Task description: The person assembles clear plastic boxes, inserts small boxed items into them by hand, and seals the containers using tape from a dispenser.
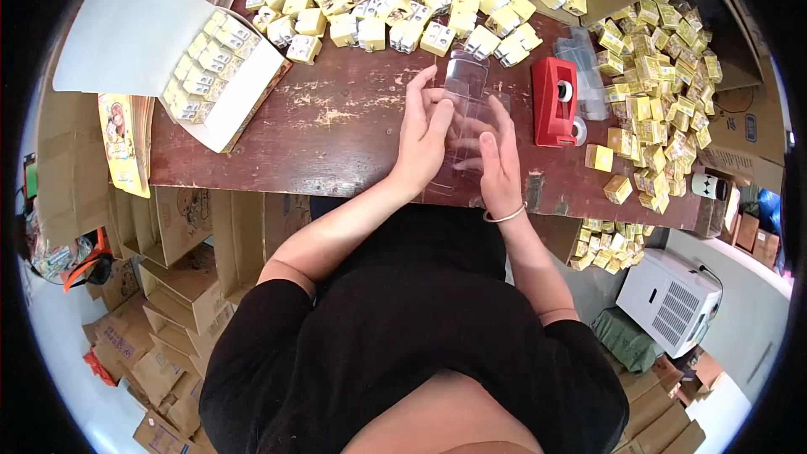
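Between my two hands is a clear, folded plastic box (467,76), its see-through panels standing up from the table. My left hand (422,134) grips its left side, thumb along the near panel and fingers behind. On the other side my right hand (501,164) has its fingers curled around the right edge; some of them show through the plastic. A bracelet circles the right wrist. Just beyond the plastic lies a heap of small yellow-and-white boxes (395,8). To the right of my right hand stands a red tape dispenser (546,105) with a roll in it.
An open white display carton (239,88) at left holds rows of small boxes. Beside it are printed yellow card pieces (122,143). Clear plastic pieces (584,71) and a pile of small wrapped yellow boxes (656,109) lie at right. Cardboard cartons (181,286) stand below the table (319,151).
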Demonstrator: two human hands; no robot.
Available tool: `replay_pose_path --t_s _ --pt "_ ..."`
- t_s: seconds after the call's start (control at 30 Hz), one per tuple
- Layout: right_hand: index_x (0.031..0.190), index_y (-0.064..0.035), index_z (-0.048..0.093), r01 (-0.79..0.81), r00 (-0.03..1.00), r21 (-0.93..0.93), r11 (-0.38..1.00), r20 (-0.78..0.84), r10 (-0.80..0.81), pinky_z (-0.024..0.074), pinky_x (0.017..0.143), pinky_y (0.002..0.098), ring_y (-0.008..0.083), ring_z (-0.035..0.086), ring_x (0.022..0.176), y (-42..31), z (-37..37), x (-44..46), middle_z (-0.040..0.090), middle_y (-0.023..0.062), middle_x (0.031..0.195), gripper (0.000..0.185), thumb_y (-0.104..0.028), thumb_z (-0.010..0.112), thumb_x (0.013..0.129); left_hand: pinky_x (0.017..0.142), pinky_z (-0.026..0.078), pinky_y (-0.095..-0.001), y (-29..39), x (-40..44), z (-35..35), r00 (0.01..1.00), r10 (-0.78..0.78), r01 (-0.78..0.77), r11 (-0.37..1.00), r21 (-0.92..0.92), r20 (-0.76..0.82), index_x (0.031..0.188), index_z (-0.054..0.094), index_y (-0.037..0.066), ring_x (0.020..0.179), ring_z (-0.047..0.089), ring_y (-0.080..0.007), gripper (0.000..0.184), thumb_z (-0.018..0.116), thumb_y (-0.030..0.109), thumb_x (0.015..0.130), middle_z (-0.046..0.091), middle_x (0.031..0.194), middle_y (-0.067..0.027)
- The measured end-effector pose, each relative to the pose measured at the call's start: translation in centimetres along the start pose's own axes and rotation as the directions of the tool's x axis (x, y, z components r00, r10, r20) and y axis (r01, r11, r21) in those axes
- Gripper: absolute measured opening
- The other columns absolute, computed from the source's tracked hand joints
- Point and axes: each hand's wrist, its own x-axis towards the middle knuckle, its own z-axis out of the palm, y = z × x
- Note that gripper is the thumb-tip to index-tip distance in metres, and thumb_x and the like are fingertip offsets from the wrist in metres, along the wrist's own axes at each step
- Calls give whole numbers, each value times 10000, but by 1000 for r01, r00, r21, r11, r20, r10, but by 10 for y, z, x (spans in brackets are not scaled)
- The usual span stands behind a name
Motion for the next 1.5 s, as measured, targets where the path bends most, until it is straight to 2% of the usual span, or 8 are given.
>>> replay_pose_path --t_s 0.1,0.33,0.43,0.53,0.63,1.23,1.37,1.5 --pt "1512 -93 133 81 996 15 997 28 -82 508 695 239 185 550 1088 7 4 2 455 158 1334 571 -261 389 1029 889 427 -318 -1 -5 1 979 129 -154 976 156 158 1341 402 12 960 507 -182 417 509 122 953 479 1160 -118" --pt "1202 -58 390 194 978 50 980 74 -198 353 1007 336 194 449 1131 31 -12 0 465 125 1226 272 -194 485 986 877 422 -346 -6 -14 -1 920 228 -330 890 316 320 975 487 24 1036 478 -223 148 586 95 890 459 1130 -151" --pt "1410 -56 274 6 998 388 921 61 -32 308 1093 399 254 394 1295 9 -6 -13 369 149 1383 720 -262 688 859 871 433 -329 -3 -17 3 930 254 -313 926 212 264 981 491 28 1043 479 -209 151 591 89 885 454 1142 -145" --pt "1406 -34 351 -292 912 384 876 389 133 447 995 412 238 516 1193 21 -19 -24 466 138 1344 746 -187 748 793 860 466 -317 8 -23 12 960 192 -183 981 -59 206 1189 513 -2 994 514 -192 331 595 64 874 451 1173 -146" --pt "1340 -10 430 -481 846 298 824 405 347 543 868 353 212 604 1060 18 -32 -26 563 130 1232 635 -117 737 794 855 478 -318 27 -10 -3 834 239 -428 850 308 498 1227 601 32 932 567 -187 379 638 102 856 551 1086 -108" --pt "1285 2 441 -234 893 44 971 405 197 532 897 372 244 662 1010 4 -47 -17 644 149 1116 602 -53 760 776 818 535 -268 57 4 5 905 -182 102 970 220 384 997 725 -24 906 671 -124 160 646 4 861 720 1012 -121" --pt "1286 12 438 -275 883 83 958 416 218 535 877 366 249 646 1033 4 -43 -21 634 157 1116 599 -62 756 784 767 558 -276 46 4 3 851 110 -336 866 371 514 986 734 9 889 700 -162 166 695 36 827 728 980 -121" --pt "1290 10 440 -286 893 121 950 392 219 569 768 328 254 657 1024 8 -43 -26 625 152 1116 570 -50 726 801 788 558 -286 45 4 0 827 67 -332 860 388 558 980 736 14 909 701 -171 158 679 25 833 730 961 -121"
